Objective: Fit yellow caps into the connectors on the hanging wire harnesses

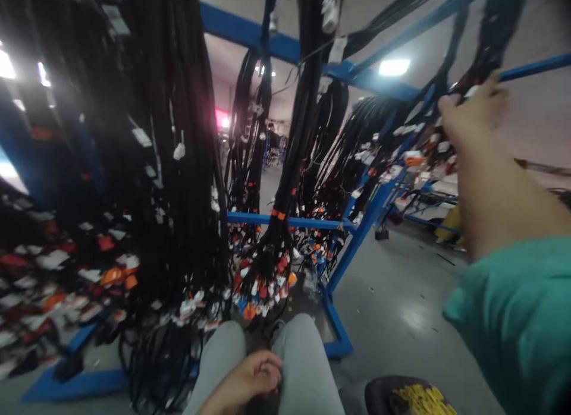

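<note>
My right hand [477,109] reaches up to the far upper right, its thumb and fingers on either side of a thick black wire bundle [493,37] that hangs by the blue rail. Motion blurs the grip, and the hand hides part of the bundle. White and orange connectors [414,160] cluster just left of the forearm. Low down, my left hand [254,373] rests between my knees with its fingers curled in, and no object shows in it. Ahead of my knees hangs another wire bundle [289,147], wrapped with orange tape, with many coloured connectors at its lower end.
Blue frame bars [357,251] stand in front, and their foot reaches the floor beside my right knee. A dense mass of black wires [178,135] fills the left. At the bottom right is a dark container [379,397] with yellow pieces [422,400].
</note>
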`<action>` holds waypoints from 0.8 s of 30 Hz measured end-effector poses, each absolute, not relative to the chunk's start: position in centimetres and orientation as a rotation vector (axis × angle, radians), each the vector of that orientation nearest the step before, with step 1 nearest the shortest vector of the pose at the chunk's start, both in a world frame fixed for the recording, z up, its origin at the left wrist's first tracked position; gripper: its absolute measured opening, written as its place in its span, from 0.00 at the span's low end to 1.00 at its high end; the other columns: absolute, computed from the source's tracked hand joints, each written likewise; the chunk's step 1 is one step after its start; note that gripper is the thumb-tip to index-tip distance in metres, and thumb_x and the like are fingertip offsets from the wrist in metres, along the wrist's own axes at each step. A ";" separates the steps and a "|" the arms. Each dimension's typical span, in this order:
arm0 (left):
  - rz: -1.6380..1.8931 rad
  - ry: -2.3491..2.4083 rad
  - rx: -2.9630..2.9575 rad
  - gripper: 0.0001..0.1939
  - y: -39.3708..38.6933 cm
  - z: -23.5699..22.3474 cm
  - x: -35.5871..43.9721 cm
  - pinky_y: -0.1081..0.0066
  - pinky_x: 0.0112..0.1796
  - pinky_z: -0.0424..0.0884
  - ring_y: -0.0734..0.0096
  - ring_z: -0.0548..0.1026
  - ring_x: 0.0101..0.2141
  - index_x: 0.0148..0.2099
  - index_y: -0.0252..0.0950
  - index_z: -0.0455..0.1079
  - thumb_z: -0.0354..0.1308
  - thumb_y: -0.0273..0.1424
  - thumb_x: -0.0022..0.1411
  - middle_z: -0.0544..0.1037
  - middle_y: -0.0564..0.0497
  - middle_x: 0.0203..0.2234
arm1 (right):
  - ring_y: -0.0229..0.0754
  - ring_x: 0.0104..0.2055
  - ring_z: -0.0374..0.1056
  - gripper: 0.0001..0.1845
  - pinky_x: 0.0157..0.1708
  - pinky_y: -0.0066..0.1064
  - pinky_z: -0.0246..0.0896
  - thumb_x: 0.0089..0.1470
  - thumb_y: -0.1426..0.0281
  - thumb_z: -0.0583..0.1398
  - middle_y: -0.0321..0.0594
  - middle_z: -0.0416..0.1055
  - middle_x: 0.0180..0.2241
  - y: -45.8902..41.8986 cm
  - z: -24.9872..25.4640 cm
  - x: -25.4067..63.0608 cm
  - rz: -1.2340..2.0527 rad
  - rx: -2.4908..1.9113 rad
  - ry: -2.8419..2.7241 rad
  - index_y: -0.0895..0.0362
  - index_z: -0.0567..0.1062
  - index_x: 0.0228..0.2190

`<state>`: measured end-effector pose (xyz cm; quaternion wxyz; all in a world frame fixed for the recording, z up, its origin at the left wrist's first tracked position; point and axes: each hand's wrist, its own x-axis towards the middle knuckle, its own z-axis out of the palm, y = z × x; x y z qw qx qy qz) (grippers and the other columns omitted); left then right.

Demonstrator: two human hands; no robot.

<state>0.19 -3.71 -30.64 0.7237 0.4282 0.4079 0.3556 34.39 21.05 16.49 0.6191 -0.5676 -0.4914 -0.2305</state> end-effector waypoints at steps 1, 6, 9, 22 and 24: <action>0.781 0.893 0.939 0.34 -4.0 -30.3 -0.2 0.73 0.27 0.54 0.76 0.68 0.26 0.38 0.34 0.65 0.68 0.49 0.31 0.69 0.55 0.25 | 0.58 0.64 0.43 0.44 0.48 0.53 0.41 0.40 0.61 0.61 0.78 0.44 0.59 20.7 14.3 33.6 -0.562 -1.382 -1.063 0.78 0.60 0.53; 0.775 0.915 0.913 0.26 -4.4 -28.9 -1.1 0.73 0.29 0.57 0.77 0.68 0.26 0.37 0.33 0.66 0.68 0.41 0.37 0.70 0.55 0.25 | 0.57 0.65 0.40 0.31 0.59 0.53 0.26 0.48 0.66 0.61 0.57 0.47 0.61 16.9 -1.8 27.2 -0.552 -1.174 -1.428 0.57 0.63 0.54; 0.736 0.938 0.867 0.25 -4.3 -30.0 -0.5 0.73 0.28 0.57 0.77 0.68 0.25 0.36 0.33 0.65 0.68 0.39 0.36 0.71 0.56 0.23 | 0.53 0.56 0.56 0.18 0.58 0.50 0.41 0.47 0.65 0.59 0.50 0.65 0.49 15.7 -12.2 21.4 0.196 -1.078 -1.784 0.55 0.70 0.43; 0.543 1.030 0.812 0.25 -4.1 -33.3 1.3 0.73 0.27 0.57 0.78 0.69 0.25 0.37 0.33 0.66 0.67 0.38 0.34 0.70 0.56 0.26 | 0.45 0.35 0.68 0.17 0.41 0.38 0.63 0.42 0.56 0.62 0.36 0.74 0.31 14.5 -20.1 15.5 1.121 -0.976 -1.712 0.53 0.73 0.31; 0.561 1.028 0.811 0.25 -4.0 -32.9 1.4 0.73 0.27 0.57 0.77 0.70 0.25 0.37 0.33 0.66 0.67 0.37 0.35 0.70 0.56 0.26 | 0.45 0.35 0.70 0.20 0.41 0.38 0.64 0.38 0.55 0.65 0.36 0.75 0.32 13.1 -19.7 16.5 1.435 -0.874 -1.602 0.54 0.74 0.31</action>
